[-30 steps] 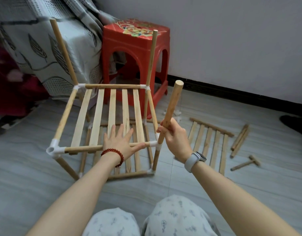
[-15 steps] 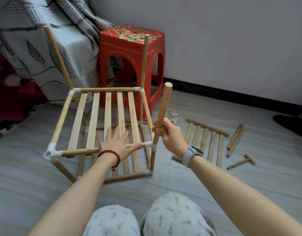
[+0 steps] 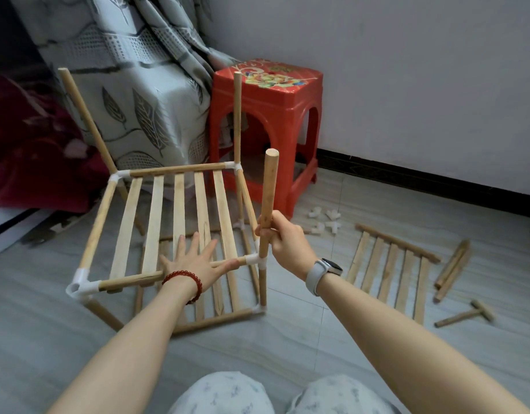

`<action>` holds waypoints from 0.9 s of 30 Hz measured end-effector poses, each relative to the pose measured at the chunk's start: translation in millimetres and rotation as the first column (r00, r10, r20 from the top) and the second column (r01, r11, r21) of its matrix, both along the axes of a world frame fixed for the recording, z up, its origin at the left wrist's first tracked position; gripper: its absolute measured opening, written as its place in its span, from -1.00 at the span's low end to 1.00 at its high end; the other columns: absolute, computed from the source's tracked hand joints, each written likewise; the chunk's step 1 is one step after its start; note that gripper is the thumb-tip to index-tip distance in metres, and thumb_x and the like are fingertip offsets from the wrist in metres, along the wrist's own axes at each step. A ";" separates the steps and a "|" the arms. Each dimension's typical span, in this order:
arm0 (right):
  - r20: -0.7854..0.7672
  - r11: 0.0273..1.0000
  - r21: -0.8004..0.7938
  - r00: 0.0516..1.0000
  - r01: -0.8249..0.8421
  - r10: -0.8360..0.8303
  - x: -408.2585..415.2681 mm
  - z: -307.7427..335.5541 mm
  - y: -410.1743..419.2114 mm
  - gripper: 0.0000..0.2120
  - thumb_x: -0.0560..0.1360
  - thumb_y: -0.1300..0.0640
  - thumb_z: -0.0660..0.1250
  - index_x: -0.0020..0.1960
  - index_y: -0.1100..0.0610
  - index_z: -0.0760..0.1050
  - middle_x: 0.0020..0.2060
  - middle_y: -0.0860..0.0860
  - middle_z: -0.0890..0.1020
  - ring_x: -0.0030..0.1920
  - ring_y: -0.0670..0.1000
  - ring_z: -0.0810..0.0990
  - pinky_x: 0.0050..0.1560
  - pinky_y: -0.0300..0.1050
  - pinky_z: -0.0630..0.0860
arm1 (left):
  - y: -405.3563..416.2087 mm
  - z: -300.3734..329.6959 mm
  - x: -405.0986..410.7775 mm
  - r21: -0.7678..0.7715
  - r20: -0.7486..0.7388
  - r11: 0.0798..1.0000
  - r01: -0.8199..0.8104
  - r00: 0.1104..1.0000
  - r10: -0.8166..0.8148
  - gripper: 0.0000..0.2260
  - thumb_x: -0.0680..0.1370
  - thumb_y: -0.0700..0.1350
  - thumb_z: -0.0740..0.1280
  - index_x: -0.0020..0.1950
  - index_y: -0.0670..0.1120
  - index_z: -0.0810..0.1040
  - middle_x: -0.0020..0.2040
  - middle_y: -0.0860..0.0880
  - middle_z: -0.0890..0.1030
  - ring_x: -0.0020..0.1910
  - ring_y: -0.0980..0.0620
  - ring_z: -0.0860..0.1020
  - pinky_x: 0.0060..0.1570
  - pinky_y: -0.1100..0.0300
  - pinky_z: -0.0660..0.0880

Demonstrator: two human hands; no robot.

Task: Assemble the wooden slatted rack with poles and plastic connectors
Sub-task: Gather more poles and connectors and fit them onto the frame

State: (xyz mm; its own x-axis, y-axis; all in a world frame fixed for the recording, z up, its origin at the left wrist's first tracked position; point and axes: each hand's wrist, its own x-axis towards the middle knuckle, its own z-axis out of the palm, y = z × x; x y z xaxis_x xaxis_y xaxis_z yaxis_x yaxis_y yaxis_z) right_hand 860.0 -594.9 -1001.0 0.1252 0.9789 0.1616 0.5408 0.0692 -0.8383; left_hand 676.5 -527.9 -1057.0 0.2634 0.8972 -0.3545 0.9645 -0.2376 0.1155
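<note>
The left hand (image 3: 195,259) lies flat, fingers spread, on the near rail of the two-tier pale wooden slatted rack (image 3: 180,222) on the grey tiled floor (image 3: 287,348), while the right hand (image 3: 284,242) grips an upright round wooden pole (image 3: 268,192) seated in the white plastic corner connector (image 3: 256,259), with loose white plastic connectors (image 3: 325,220) beyond, beside a red plastic stool (image 3: 266,124).
</note>
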 end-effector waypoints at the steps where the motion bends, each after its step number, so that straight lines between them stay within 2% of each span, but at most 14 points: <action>1: -0.015 1.000 -0.013 1.000 -0.015 0.015 -3.6 2.0 3.9 -0.91 0.55 0.30 0.17 -0.03 0.16 0.42 -0.13 0.13 0.64 -0.06 0.13 0.61 0.00 -0.02 0.55 | -0.3 3.5 -2.6 0.005 -0.020 1.000 -0.019 1.000 0.019 -0.09 0.20 0.57 -0.26 0.50 0.23 -0.11 0.54 0.01 -0.20 0.50 -0.14 -0.22 0.34 -0.38 -0.12; 3: -0.044 0.997 -0.055 0.998 -0.047 0.045 -8.1 6.4 10.5 -0.91 0.55 0.28 0.18 -0.03 0.13 0.42 -0.09 0.14 0.63 -0.01 0.13 0.60 0.03 -0.06 0.54 | -2.7 10.7 -3.4 0.038 -0.041 0.998 -0.049 0.998 0.050 -0.18 0.31 0.53 -0.20 0.51 0.20 -0.05 0.55 0.00 -0.13 0.51 -0.16 -0.15 0.34 -0.38 -0.14; 6: -0.035 0.988 -0.110 0.994 -0.108 0.104 -4.5 10.6 12.5 -0.87 0.57 0.27 0.18 0.06 0.09 0.42 0.02 0.07 0.61 0.07 0.05 0.58 0.11 -0.10 0.52 | -18.4 20.9 5.2 0.255 -0.015 0.967 -0.015 1.000 0.020 -0.43 0.52 0.34 0.04 0.44 0.08 0.24 0.49 -0.05 0.18 0.48 -0.10 0.11 0.38 -0.23 0.02; 8: 0.003 0.980 -0.152 0.991 -0.132 0.134 3.9 9.9 9.1 -0.77 0.58 0.26 0.16 0.22 0.10 0.40 0.11 0.03 0.57 0.13 -0.01 0.54 0.13 -0.18 0.48 | -29.3 25.8 12.0 0.423 0.049 0.906 0.014 0.998 -0.038 -0.64 0.56 0.16 0.12 0.26 0.01 0.44 0.28 -0.03 0.41 0.29 -0.02 0.33 0.27 -0.01 0.24; 10: 0.058 0.967 -0.233 0.991 -0.105 0.122 19.5 6.1 1.9 -0.71 0.59 0.24 0.17 0.31 0.14 0.37 0.16 0.06 0.56 0.15 0.00 0.54 0.13 -0.17 0.47 | -40.8 30.4 18.7 0.480 0.103 0.875 0.068 0.986 -0.132 -0.73 0.58 0.08 0.12 0.11 -0.02 0.50 0.05 0.02 0.48 0.03 0.03 0.43 0.04 0.14 0.37; 11: 0.100 0.958 -0.278 0.989 -0.075 0.106 29.6 2.7 -2.3 -0.71 0.59 0.24 0.17 0.30 0.17 0.39 0.15 0.08 0.57 0.15 0.03 0.54 0.13 -0.16 0.47 | -46.5 31.2 22.7 0.433 0.132 0.893 0.126 0.971 -0.201 -0.75 0.58 0.06 0.12 0.08 -0.03 0.50 0.01 0.02 0.49 -0.05 0.03 0.45 -0.02 0.16 0.42; 13: 0.166 0.931 -0.364 0.983 -0.012 0.077 52.1 -6.6 -9.0 -0.73 0.58 0.25 0.16 0.25 0.21 0.46 0.11 0.12 0.61 0.13 0.07 0.56 0.12 -0.15 0.45 | -55.2 31.4 35.0 0.211 0.161 0.927 0.310 0.924 -0.346 -0.77 0.58 0.06 0.15 0.06 -0.03 0.51 0.03 0.00 0.53 -0.06 0.01 0.51 -0.04 0.12 0.50; 15: 0.195 0.899 -0.435 0.980 0.045 0.046 73.5 -17.7 -14.4 -0.74 0.57 0.27 0.14 0.19 0.22 0.51 0.06 0.13 0.63 0.08 0.07 0.58 0.07 -0.18 0.44 | -61.3 29.0 57.1 0.021 0.167 0.884 0.468 0.870 -0.464 -0.74 0.57 0.06 0.17 0.16 -0.02 0.50 0.11 0.00 0.53 0.03 0.00 0.52 0.00 0.10 0.49; 17: 0.209 0.879 -0.466 0.978 0.102 -0.002 97.4 -35.4 -15.9 -0.74 0.57 0.27 0.12 0.18 0.22 0.52 0.03 0.13 0.64 0.04 0.07 0.59 0.04 -0.19 0.44 | -58.6 19.5 90.3 -0.059 0.178 0.856 0.514 0.849 -0.497 -0.69 0.58 0.06 0.17 0.27 -0.02 0.44 0.20 -0.01 0.50 0.11 -0.01 0.50 0.08 0.11 0.46; 21: 0.262 0.857 -0.454 0.956 0.241 -0.130 144.1 -80.6 -6.9 -0.73 0.57 0.25 0.10 0.18 0.19 0.50 0.02 0.12 0.65 0.06 0.09 0.58 0.00 -0.16 0.44 | -33.9 -7.7 161.0 -0.052 0.227 0.913 0.405 0.895 -0.384 -0.65 0.59 0.01 0.16 0.35 -0.05 0.37 0.31 -0.07 0.42 0.27 -0.07 0.41 0.24 0.06 0.37; 24: 0.307 0.828 -0.458 0.932 0.322 -0.193 178.9 -127.0 6.8 -0.71 0.58 0.25 0.09 0.22 0.18 0.48 0.12 0.14 0.61 0.18 0.14 0.53 0.14 -0.07 0.44 | -9.8 -45.7 201.7 -0.012 0.259 0.969 0.247 0.937 -0.236 -0.63 0.58 -0.03 0.15 0.39 -0.04 0.32 0.34 -0.09 0.37 0.32 -0.10 0.34 0.24 0.04 0.33; 27: 0.386 0.804 -0.473 0.905 0.361 -0.179 209.3 -179.5 32.0 -0.68 0.59 0.23 0.08 0.29 0.16 0.44 0.23 0.13 0.54 0.24 0.15 0.47 0.16 -0.08 0.39 | 15.9 -100.2 231.0 -0.021 0.209 0.991 0.131 0.970 -0.124 -0.60 0.57 -0.06 0.15 0.41 -0.04 0.27 0.36 -0.08 0.32 0.33 -0.11 0.30 0.21 0.02 0.31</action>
State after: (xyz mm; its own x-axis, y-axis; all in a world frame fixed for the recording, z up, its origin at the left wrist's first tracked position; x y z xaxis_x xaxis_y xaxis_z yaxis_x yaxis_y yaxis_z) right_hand 1069.3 -562.9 -1180.5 0.4298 0.8563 -0.2865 0.7036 -0.5164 -0.4881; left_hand 907.5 -512.0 -1157.3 0.4458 0.8396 -0.3103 0.8808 -0.3496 0.3194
